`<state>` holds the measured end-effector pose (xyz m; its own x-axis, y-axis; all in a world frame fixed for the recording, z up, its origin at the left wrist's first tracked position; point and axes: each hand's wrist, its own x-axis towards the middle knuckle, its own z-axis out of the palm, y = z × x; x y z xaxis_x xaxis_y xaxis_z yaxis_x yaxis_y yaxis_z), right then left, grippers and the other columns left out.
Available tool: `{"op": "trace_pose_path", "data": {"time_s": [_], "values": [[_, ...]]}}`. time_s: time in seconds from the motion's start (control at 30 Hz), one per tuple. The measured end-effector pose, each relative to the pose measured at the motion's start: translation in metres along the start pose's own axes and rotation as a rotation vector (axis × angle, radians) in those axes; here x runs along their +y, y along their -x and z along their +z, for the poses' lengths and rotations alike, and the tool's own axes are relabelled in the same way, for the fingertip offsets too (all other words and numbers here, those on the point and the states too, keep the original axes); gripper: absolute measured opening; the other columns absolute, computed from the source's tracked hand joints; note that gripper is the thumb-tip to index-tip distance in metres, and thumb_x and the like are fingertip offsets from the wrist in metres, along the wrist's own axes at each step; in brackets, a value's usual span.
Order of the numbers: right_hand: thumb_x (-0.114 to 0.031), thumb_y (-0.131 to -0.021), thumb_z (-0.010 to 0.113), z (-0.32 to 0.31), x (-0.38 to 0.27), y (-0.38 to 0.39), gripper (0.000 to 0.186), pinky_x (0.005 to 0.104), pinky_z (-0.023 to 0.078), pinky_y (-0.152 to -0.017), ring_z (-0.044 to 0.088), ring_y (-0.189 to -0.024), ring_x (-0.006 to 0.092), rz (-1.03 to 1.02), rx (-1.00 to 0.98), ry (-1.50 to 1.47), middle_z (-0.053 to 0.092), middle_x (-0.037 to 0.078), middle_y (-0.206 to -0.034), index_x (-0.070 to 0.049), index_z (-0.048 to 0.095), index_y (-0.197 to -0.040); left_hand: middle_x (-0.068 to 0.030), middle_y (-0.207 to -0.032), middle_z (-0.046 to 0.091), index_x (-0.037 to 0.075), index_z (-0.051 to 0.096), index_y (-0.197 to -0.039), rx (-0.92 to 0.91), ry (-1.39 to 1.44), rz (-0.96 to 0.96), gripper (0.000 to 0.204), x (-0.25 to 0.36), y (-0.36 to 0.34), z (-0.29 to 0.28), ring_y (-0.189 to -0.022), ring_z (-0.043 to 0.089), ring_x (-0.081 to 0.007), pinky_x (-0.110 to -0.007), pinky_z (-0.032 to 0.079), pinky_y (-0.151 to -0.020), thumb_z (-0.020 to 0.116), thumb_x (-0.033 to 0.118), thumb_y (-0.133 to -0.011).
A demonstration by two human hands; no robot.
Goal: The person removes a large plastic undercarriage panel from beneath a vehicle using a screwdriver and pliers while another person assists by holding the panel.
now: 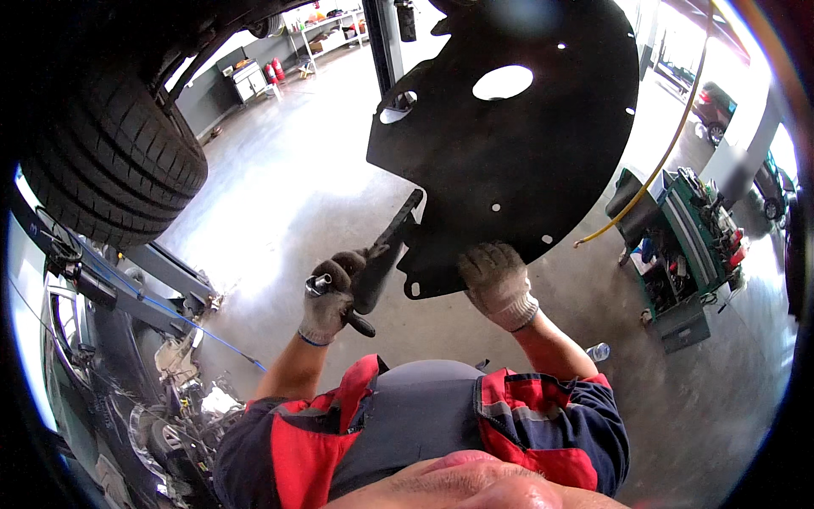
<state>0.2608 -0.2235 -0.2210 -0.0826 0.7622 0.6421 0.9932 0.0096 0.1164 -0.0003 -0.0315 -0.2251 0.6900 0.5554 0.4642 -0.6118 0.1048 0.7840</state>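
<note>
The right hand's fingers were closed over the lower edge of a large black panel; the right hand (498,284) was gloved, its thumb out of sight. The left hand (332,288), gloved too, had its fingers wrapped around a socket tool (319,285), whose bright metal end poked out on the far left while a dark handle (362,326) showed below. A dark strip (383,259) ran up from that hand toward the panel's notched side; whether it was a bent flange or a separate piece could not be told.

The black panel (534,157) stood up in front of the person, its curved edge to the right and its holes uncovered. A part so broad, held at one edge, would likely have swung or flexed, so the sound way was to keep the right grip firm, take some of the weight with the left palm, and point the socket tool away from the panel's face. Tilting it slowly seemed wise, since the hidden far edge was the likeliest to knock something.

Farther out, a tyre (119,161) hung at the upper left, and a yellow hose (657,174) dangled just beside the curved edge, calling for care on that side. Beyond it stood a green tool cart (688,237), and a clear bottle (599,351) lay near the right elbow.
</note>
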Motion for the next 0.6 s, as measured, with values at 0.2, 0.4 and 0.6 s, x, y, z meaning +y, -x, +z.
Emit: {"op": "trace_pose_path", "data": {"time_s": [0.2,0.4,0.6], "values": [[-0.017,-0.076,0.071,0.032,0.012,0.026,0.03,0.0488,0.055,-0.089,0.069,-0.1,0.0319,0.024,-0.053,0.008,0.071,0.012,-0.104,-0.007,0.072,-0.104,-0.0213,-0.125,0.065,0.001,0.062,-0.103,0.247,0.174,-0.257,0.036,-0.046,0.012,-0.021,-0.13,0.057,-0.0403,-0.053,0.045,-0.115,0.054,-0.005,-0.068],[-0.018,-0.076,0.071,0.045,0.027,0.04,0.031,0.0475,0.055,-0.091,0.07,-0.099,0.0316,0.031,-0.049,-0.039,0.071,0.011,-0.101,-0.008,0.071,-0.105,-0.0226,-0.139,0.06,-0.002,0.056,-0.136,0.198,0.043,-0.527,0.056,-0.084,0.006,-0.028,-0.122,0.063,-0.0408,-0.057,0.056,-0.101,0.051,0.009,-0.081],[-0.017,-0.077,0.07,0.05,0.03,0.047,0.031,0.047,0.055,-0.091,0.07,-0.1,0.0312,0.038,-0.016,-0.057,0.071,0.011,-0.104,-0.007,0.07,-0.106,-0.0236,-0.135,0.062,0.0,0.056,-0.136,0.233,0.097,-0.819,0.048,-0.082,-0.007,-0.062,-0.118,0.066,-0.0417,-0.057,0.058,-0.095,0.056,0.009,-0.089]]}}
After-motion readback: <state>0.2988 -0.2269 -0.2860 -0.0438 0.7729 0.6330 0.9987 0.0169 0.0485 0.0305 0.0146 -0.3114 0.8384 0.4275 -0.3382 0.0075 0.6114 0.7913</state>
